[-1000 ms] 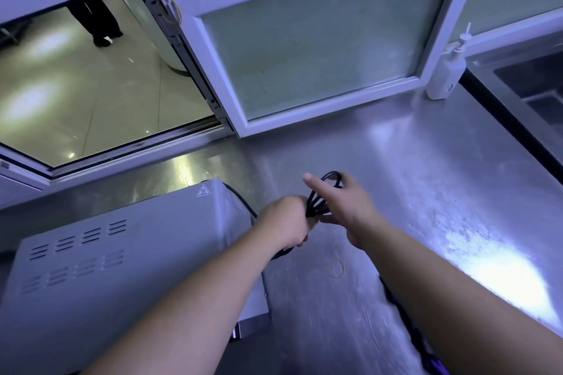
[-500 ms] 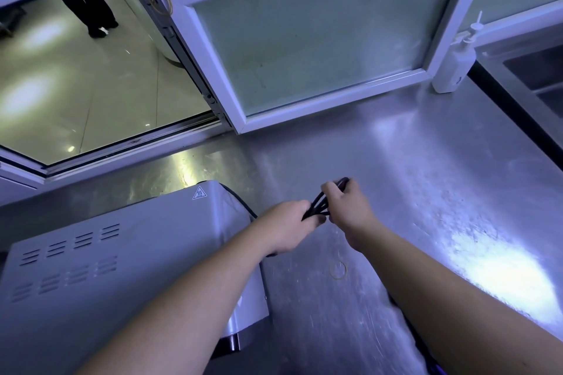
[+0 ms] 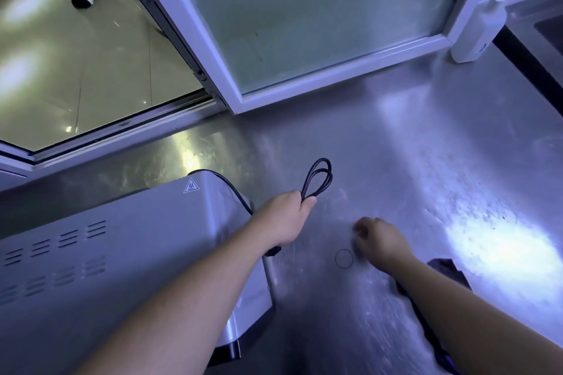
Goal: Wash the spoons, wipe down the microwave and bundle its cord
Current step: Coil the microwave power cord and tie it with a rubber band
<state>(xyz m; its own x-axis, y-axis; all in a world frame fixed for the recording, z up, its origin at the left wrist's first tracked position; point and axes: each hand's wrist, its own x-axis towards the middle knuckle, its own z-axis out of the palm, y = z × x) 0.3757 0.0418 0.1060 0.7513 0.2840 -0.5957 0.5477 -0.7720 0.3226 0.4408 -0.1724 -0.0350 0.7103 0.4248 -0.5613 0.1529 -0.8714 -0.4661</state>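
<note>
The steel counter (image 3: 426, 161) is bounded at 12 o'clock by the lower rail of the white window frame (image 3: 335, 70). The frame's near corner juts over the steel at about 11 o'clock. At 2 o'clock a white pump bottle (image 3: 478, 27) stands against the frame, just beside the dark gap before the sink (image 3: 545, 30). Open steel runs from the centre out to 3 o'clock.

The microwave (image 3: 106, 253) fills the 8 o'clock side, and its right edge is close under the left forearm.

The left hand (image 3: 289, 216) is closed in a fist round the folded black cord (image 3: 318, 179), just off the microwave's far right corner and held above the counter. The bundle's long axis runs from 7 to 1 o'clock. The looped end points to 1 o'clock beyond the knuckles, and a short tail shows under the wrist.

At 4 o'clock from that fist, the right hand (image 3: 380, 237) has its fingers curled downward and blurred. Whether they hold anything cannot be told. A rubber band (image 3: 336, 262) lies flat on the steel just beside it at 7 o'clock. A dark cloth (image 3: 447, 271) lies partly under the right forearm.
</note>
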